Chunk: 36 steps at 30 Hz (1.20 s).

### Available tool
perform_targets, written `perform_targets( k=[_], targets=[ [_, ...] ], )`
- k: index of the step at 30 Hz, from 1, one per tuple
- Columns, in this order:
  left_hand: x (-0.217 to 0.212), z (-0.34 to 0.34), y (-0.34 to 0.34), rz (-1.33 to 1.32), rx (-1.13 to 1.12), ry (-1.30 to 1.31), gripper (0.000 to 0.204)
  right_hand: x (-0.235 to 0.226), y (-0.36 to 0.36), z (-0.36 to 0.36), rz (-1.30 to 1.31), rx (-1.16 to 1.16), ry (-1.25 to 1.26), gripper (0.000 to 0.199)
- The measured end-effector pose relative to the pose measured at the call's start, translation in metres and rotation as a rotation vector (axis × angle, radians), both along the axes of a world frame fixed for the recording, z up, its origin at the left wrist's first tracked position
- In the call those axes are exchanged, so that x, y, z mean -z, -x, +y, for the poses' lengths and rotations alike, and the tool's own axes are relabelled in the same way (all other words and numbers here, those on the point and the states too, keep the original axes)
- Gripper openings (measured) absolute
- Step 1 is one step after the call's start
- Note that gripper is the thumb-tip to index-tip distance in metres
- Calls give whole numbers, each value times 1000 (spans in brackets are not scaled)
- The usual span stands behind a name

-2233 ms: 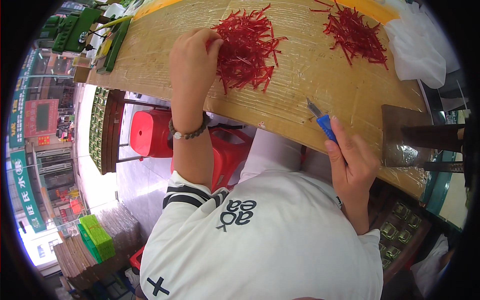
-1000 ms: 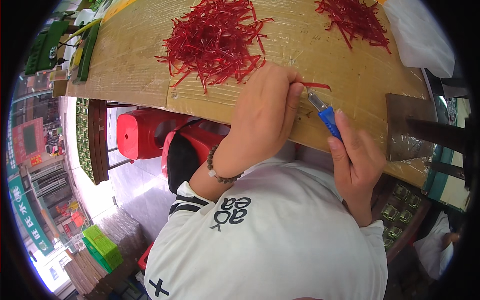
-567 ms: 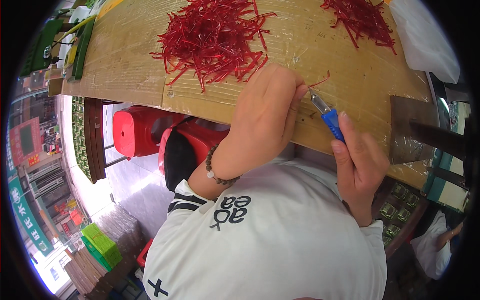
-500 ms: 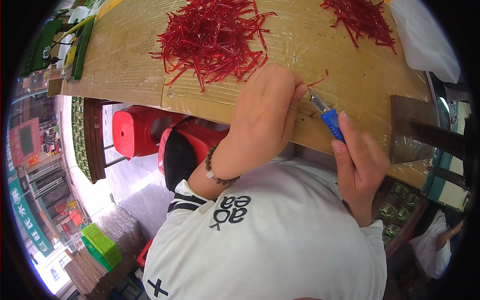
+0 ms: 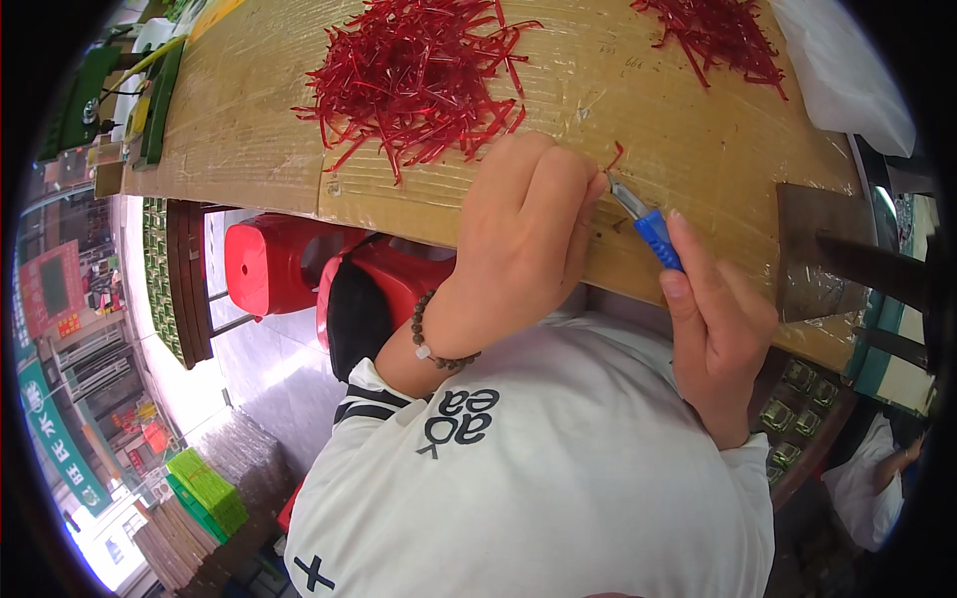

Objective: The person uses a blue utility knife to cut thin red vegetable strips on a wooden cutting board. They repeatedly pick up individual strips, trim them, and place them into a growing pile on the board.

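Observation:
My left hand, a beaded bracelet at its wrist, is closed in a pinch over the near edge of the cardboard-covered table. A thin red strip sticks out beyond its fingertips. My right hand grips a blue-handled craft knife, thumb and forefinger along the handle. The knife's metal tip touches or nearly touches the left fingertips; exact contact is hidden. Beyond my left hand lies a large heap of glossy red strips. A smaller red heap lies at the far right.
A white plastic bag sits at the table's far right corner, near a dark metal bracket. Red stools stand under the left side. Green crates are at lower left. Another person's white sleeve shows at lower right.
The red strip's free end has shifted slightly left and now stands more upright. The knife tip has moved a little left and up toward my left fingertips.

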<state>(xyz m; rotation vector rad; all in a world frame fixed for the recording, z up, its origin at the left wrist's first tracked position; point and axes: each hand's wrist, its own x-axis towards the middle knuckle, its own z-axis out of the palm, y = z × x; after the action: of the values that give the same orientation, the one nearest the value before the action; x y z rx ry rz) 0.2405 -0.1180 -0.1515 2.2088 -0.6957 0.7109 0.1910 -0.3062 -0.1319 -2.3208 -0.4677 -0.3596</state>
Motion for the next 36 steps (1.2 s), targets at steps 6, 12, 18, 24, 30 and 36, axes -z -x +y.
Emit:
perform_targets(
  k=[6,12,18,24,30,36],
  targets=[
    [-4,3,5,79,-63,80,12,-1,-1,6,-3,117,114,36],
    [-3,1,5,103,-96,78,8,2,-1,-4,16,44,-116,35],
    [-14,-5,-6,112,-85,180,9,14,1,-10,-148,-83,-165,35],
    [-61,-29,-58,76,-91,34,20,21,0,-8,-159,-63,-306,36],
    [-93,-8,-97,161,-39,-140,51,20,1,-10,-171,-65,-310,38],
    [-55,71,-104,167,-404,-592,24,18,1,-10,-183,-60,-232,41]
  ],
)
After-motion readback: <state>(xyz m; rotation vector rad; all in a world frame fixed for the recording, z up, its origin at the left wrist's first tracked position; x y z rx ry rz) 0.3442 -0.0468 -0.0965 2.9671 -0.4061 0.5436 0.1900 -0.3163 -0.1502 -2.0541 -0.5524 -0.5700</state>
